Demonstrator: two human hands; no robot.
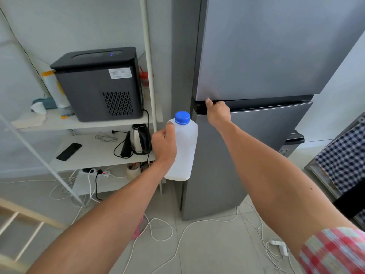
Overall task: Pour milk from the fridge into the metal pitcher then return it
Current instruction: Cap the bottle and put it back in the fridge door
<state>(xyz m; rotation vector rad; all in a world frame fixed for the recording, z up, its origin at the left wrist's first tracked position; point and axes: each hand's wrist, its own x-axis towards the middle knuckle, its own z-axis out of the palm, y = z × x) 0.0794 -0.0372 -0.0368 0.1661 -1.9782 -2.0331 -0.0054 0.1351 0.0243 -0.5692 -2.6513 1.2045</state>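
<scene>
A white plastic milk bottle (184, 147) with a blue cap is upright in front of the grey fridge (256, 56). My left hand (164, 144) grips the bottle by its left side. Both fridge doors look closed. My right hand (217, 112) has its fingers curled into the dark handle groove at the top left corner of the lower fridge door (246, 147). The metal pitcher is not in view.
A white shelf unit (94, 123) to the left holds a black appliance (98, 84), a steel kettle (139, 142) and a phone (69, 151). Cables and a power strip (102, 173) lie on the tiled floor. A checked cloth (343, 155) hangs at the right.
</scene>
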